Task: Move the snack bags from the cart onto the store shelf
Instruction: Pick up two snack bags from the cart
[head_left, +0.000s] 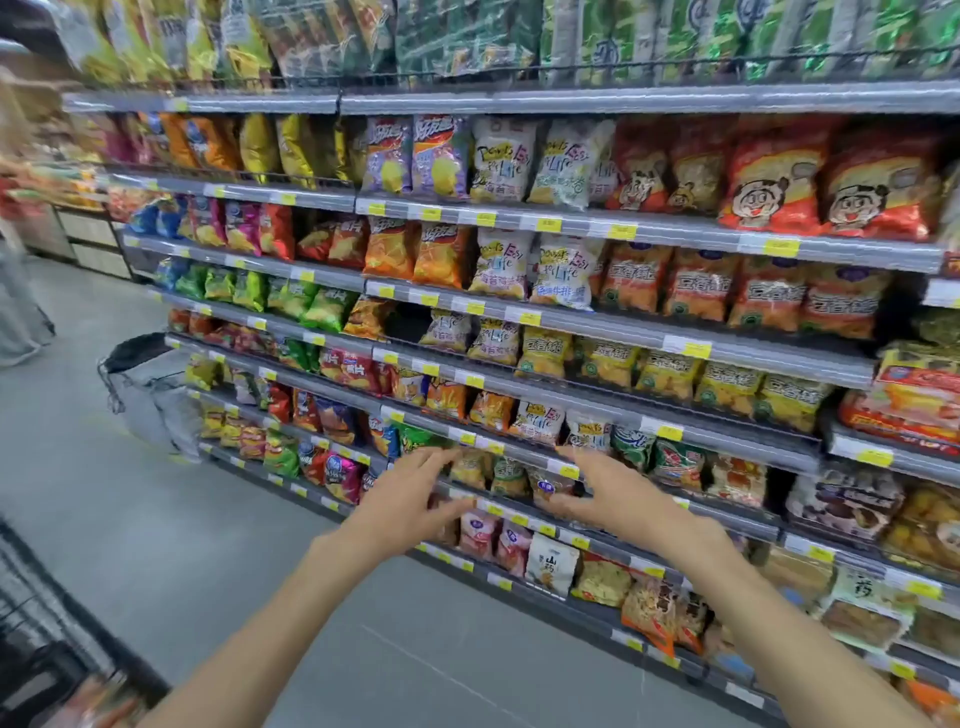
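Observation:
Rows of snack bags (498, 270) fill the grey store shelf (571, 223) that runs across the view. Both my arms reach toward a low shelf row. My left hand (410, 499) is open with fingers spread and holds nothing. My right hand (608, 493) is also open and empty, hovering in front of small bags (509, 478) on that low row. The black wire cart (47, 639) shows at the bottom left corner, with an orange bag (98, 701) blurred inside it.
A grey bag-lined bin (150, 395) stands on the floor against the shelf at the left. A person's legs (21, 312) appear at the far left edge. Grey floor (208, 545) lies between cart and shelf.

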